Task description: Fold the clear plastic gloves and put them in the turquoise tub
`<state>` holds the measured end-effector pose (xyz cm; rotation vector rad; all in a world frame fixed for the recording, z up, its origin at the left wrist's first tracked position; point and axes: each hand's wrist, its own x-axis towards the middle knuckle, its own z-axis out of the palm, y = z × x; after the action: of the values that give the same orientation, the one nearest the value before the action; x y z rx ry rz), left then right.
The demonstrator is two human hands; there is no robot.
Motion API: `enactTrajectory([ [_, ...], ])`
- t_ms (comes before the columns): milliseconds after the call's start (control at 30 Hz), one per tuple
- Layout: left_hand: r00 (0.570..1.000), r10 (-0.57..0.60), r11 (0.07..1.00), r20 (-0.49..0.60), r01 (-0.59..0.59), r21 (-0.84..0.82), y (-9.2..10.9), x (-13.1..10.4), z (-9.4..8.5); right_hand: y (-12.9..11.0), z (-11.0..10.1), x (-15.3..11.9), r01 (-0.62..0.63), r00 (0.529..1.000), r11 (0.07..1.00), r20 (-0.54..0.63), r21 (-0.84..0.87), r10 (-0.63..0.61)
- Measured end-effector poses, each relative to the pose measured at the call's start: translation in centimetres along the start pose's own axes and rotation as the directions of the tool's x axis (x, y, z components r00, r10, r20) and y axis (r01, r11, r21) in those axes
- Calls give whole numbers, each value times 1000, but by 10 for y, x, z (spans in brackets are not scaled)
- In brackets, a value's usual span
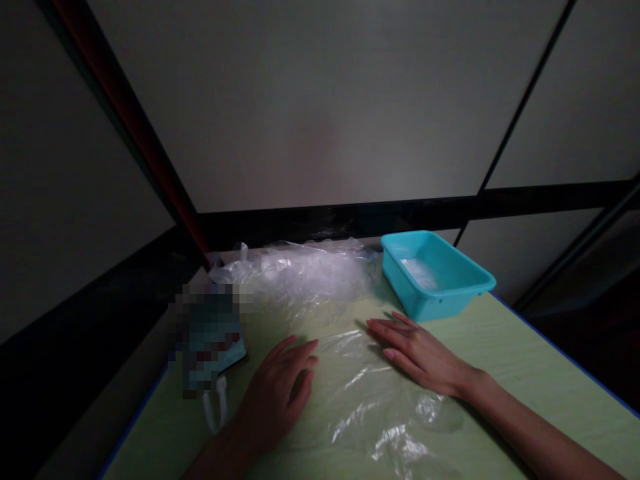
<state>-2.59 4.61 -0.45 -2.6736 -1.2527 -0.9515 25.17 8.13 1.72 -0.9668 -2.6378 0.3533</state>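
A clear plastic bag (pixel 350 393) lies spread and wrinkled on the green tabletop between my hands. My left hand (pixel 280 387) is at the bag's left side, fingers apart and slightly bent, holding nothing. Over its right side is my right hand (pixel 417 350), palm down with the fingers stretched out toward the middle. Whether either hand presses on the plastic is hard to tell. Behind them, a heap of crumpled clear plastic (pixel 310 270) lies along the back of the table.
A turquoise plastic basin (pixel 445 303) stands at the back right, with something whitish and clear (pixel 420 272) inside. At the left are a phone (pixel 235 353), partly covered by a blurred patch, and a white cable (pixel 221 400). Panelled wall (pixel 340 100) rises behind the table.
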Motion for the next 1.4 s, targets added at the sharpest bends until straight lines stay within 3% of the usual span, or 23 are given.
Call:
enactTrajectory([
  [167, 1000, -11, 1000, -28, 11, -3, 2, 1, -2, -3, -3, 0, 19, 998, 1000, -59, 3, -19],
  [267, 981, 82, 996, 174, -75, -46, 12, 3, -7, -10, -6, 0, 85, 996, 996, -19, 16, -85],
  [367, 907, 158, 986, 389, -122, -115, 25, 5, -12, -18, -6, 0, 134, 988, 991, 75, 16, -135],
  [567, 820, 137, 988, 555, -76, -131, 35, 5, -12, -25, 3, 0, 122, 973, 992, 191, 27, -125],
  [833, 792, 127, 990, 597, -68, -121, 31, 5, -12, -19, 10, -3, 90, 961, 995, 257, 39, -97],
  [1233, 798, 146, 982, 584, -46, -183, 27, 2, -15, -19, 11, -3, 111, 963, 993, 242, 45, -118],
  [1400, 868, 84, 952, 489, 74, -296, 21, -6, -14, -14, 5, -3, 106, 965, 980, 221, 168, -142],
])
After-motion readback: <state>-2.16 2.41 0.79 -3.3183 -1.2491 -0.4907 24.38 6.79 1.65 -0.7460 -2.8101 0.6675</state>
